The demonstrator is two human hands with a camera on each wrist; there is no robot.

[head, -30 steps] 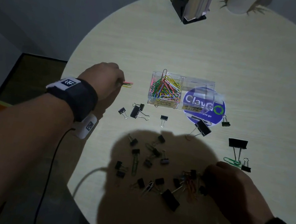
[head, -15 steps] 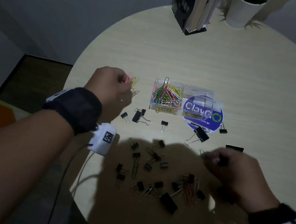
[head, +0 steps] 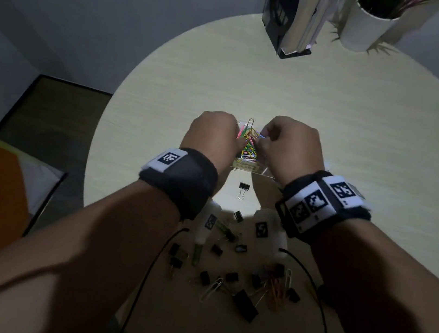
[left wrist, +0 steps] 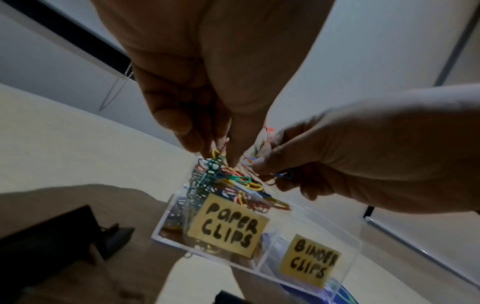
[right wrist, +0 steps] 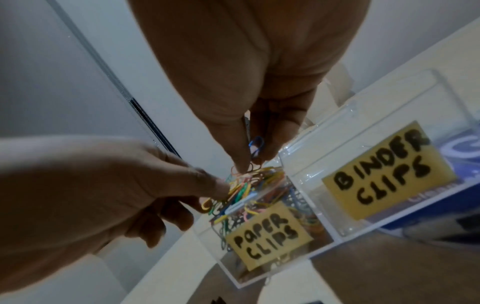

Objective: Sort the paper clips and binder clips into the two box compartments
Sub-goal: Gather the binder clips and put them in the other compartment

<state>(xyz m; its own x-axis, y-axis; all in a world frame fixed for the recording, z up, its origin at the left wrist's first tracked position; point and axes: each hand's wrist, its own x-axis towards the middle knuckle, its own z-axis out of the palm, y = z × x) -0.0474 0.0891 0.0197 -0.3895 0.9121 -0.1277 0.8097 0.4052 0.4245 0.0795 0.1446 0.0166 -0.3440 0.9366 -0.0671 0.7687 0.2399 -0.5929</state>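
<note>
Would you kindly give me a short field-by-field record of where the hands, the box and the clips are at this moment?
left hand: over the paper-clip compartment, fingertips at the heap; whether it holds a clip cannot be told
right hand: pinches a blue paper clip above the same compartment
box: clear, two compartments labelled PAPER CLIPS and BINDER CLIPS
paper-clip compartment: heaped with coloured clips
binder-clip compartment: no clips visible inside
loose clips: binder clips and some paper clips on the table, nearer the person

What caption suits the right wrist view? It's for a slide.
Right hand pinches a blue paper clip over the heaped "PAPER CLIPS" compartment.
</note>
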